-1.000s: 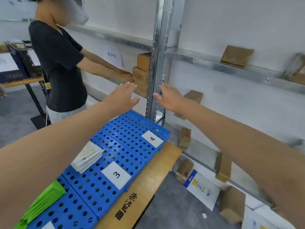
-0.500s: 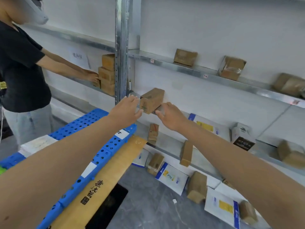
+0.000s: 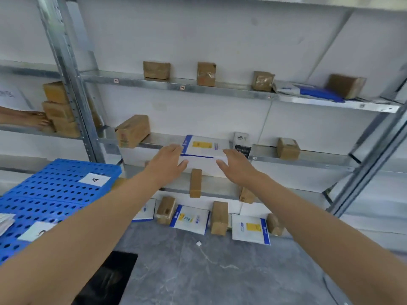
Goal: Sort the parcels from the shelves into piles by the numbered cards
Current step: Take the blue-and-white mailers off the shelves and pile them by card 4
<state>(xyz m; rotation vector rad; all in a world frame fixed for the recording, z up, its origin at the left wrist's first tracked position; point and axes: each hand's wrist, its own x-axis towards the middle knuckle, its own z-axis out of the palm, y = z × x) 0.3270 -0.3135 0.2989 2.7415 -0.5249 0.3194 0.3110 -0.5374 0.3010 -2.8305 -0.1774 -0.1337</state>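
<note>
A white mailer [image 3: 206, 146] with a blue stripe and a yellow label lies on the middle shelf [image 3: 308, 158], its front edge over the shelf lip. My left hand [image 3: 167, 164] is at its left front corner and my right hand [image 3: 236, 167] at its right front corner. The fingers of both are stretched out and apart, thumbs below the mailer's edge, not closed round it. Numbered card 4 [image 3: 94, 179] lies on the blue perforated platform [image 3: 55, 194] at the left, with another card [image 3: 36, 231] nearer me.
A brown box [image 3: 132, 130], a black-and-white carton [image 3: 241, 144] and another brown box [image 3: 288, 148] flank the mailer. Several boxes sit on the upper shelf [image 3: 176, 84]. More parcels lean below by the floor. Another person's hand [image 3: 33, 119] touches stacked boxes [image 3: 59, 111] beyond the steel post [image 3: 72, 84].
My view has swung right along the shelves. Both hands have moved from beside the brown box to the white mailer's front corners. The other person is now mostly out of view.
</note>
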